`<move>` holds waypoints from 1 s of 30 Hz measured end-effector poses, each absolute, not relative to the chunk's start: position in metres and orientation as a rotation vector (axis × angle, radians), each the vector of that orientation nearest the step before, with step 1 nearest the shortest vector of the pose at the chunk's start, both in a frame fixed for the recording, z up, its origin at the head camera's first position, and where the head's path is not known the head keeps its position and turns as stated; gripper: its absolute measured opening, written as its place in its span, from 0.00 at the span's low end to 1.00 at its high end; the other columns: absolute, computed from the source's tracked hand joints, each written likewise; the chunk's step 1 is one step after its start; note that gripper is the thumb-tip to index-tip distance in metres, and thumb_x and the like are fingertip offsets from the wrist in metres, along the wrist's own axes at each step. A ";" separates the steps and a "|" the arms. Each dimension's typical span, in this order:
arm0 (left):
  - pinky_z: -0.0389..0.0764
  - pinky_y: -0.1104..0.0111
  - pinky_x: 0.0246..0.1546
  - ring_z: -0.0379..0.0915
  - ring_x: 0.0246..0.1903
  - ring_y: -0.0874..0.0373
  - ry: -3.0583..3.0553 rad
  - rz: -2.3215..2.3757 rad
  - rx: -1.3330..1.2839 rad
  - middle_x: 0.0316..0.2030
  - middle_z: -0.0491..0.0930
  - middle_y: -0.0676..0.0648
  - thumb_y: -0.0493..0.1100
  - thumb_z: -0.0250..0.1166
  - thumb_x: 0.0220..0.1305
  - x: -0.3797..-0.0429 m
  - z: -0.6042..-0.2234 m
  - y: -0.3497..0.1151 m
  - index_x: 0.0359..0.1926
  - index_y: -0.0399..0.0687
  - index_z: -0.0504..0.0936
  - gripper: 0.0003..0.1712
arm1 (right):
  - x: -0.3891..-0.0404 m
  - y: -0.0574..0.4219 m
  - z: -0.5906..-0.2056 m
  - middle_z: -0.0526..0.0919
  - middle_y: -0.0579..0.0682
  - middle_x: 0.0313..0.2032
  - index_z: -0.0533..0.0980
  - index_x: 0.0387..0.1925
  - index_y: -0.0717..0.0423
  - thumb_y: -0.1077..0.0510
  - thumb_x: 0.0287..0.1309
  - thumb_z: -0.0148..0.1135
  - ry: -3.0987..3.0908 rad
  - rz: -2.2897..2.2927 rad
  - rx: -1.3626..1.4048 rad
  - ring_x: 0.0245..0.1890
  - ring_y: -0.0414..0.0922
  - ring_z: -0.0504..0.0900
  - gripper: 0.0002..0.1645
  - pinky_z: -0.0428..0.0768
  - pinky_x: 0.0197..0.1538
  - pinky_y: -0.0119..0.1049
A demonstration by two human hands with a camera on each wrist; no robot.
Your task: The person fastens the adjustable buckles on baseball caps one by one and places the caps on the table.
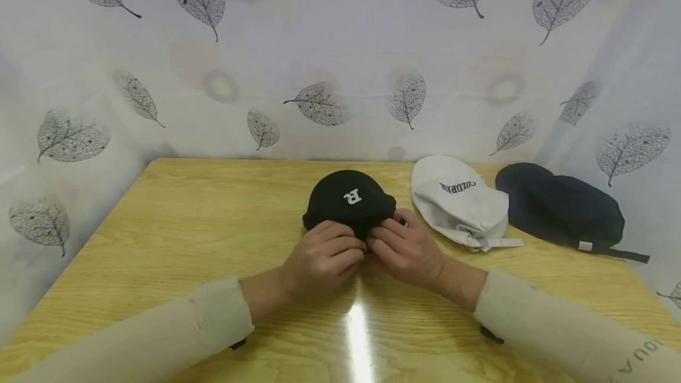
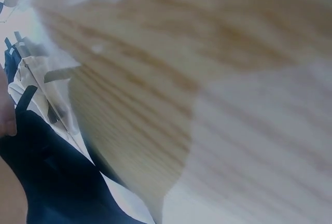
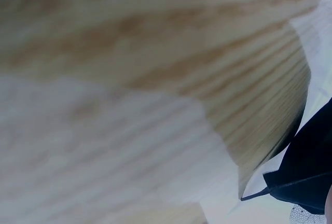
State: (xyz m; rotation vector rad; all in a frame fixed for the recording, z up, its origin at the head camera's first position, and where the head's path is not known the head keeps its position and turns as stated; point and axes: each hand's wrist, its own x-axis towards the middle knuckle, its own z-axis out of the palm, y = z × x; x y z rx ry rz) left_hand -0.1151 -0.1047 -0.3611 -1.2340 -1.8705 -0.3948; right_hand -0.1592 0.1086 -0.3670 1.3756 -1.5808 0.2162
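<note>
A black cap [image 1: 340, 194] with a white letter R sits near the middle of the wooden table, its rounded side away from me. My left hand [image 1: 323, 254] grips its near edge with curled fingers. Close beside it, my right hand [image 1: 405, 251] pinches the same edge on the right. The fingers cover the part between them, so the cap's strap is mostly hidden in the head view. Dark cloth of the cap [image 2: 62, 177] fills the lower left corner of the left wrist view; in the right wrist view the cap [image 3: 308, 164] shows at the right edge.
To the right lies a white cap [image 1: 454, 197] lettered COLORADO, its strap toward me. Beyond it a navy cap [image 1: 569, 208] reaches the table's right side. A leaf-patterned curtain [image 1: 340, 46] hangs behind the wooden table [image 1: 202, 211].
</note>
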 end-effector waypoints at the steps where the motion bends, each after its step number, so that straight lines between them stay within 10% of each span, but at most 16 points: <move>1: 0.81 0.68 0.45 0.81 0.37 0.58 -1.869 -0.389 -1.233 0.32 0.87 0.51 0.35 0.72 0.54 -0.115 -0.361 -0.105 0.31 0.45 0.89 0.03 | -0.159 0.109 -0.367 0.85 0.50 0.27 0.79 0.27 0.59 0.58 0.59 0.61 -1.587 0.215 1.376 0.29 0.47 0.82 0.09 0.76 0.37 0.46; 30: 0.64 0.55 0.43 0.73 0.39 0.51 -1.764 -0.396 -1.044 0.39 0.82 0.47 0.39 0.65 0.63 -0.117 -0.362 -0.101 0.44 0.46 0.84 0.09 | -0.156 0.112 -0.367 0.86 0.51 0.31 0.82 0.36 0.58 0.54 0.61 0.61 -1.706 0.205 1.306 0.33 0.49 0.83 0.11 0.77 0.42 0.48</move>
